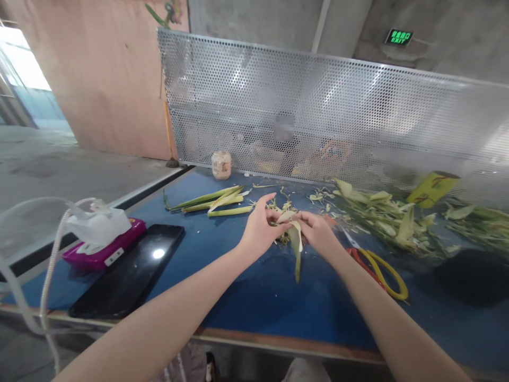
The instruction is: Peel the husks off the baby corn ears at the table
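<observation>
My left hand and my right hand meet over the middle of the blue table. Both pinch a pale green plant stalk between their fingertips. A peeled strip of its husk hangs down from the stalk toward me. Small husk scraps lie just behind the hands.
Long green stalks lie to the left rear, a heap of leaves and husks to the right. Red and yellow scissors sit beside my right wrist. A black phone, a pink tissue box, a jar and a perforated metal screen stand around.
</observation>
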### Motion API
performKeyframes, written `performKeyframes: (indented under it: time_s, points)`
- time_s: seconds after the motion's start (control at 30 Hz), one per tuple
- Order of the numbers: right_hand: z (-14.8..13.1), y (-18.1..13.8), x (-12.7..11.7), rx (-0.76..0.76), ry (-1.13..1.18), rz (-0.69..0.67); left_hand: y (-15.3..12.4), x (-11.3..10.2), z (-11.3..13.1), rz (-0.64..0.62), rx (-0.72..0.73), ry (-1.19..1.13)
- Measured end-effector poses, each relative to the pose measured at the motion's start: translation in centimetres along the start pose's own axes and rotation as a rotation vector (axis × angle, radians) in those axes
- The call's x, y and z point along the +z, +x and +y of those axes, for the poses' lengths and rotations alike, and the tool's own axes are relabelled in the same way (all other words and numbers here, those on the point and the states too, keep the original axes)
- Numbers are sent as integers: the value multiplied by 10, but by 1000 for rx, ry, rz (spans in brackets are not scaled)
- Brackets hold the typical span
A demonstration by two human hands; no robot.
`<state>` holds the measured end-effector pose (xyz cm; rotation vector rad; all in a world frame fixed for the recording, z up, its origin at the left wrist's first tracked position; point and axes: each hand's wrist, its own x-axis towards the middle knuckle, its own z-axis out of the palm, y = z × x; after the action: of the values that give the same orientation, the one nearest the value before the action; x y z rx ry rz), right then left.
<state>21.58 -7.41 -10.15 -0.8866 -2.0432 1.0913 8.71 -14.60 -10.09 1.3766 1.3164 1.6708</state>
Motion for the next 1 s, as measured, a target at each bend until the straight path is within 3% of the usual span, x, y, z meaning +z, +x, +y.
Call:
performKeyframes:
  time_s: [0.27,0.47,0.6,0.73,1.0]
  points:
    - [1,2,-1,103,55,67,-4,2,1,-114,134,-49]
    - [0,2,-1,88,131,19,-1,2,-6,-120,10,-33]
    - [-3,0,-2,56,108,-74,2,0,-7,-17,-18,-23]
    - [-6,-3,-3,-21,-35,-125,3,-2,-4,76,-22,23]
    - [-2,-4,-4,-266,-339,0,1,0,-4,42,-43,-24]
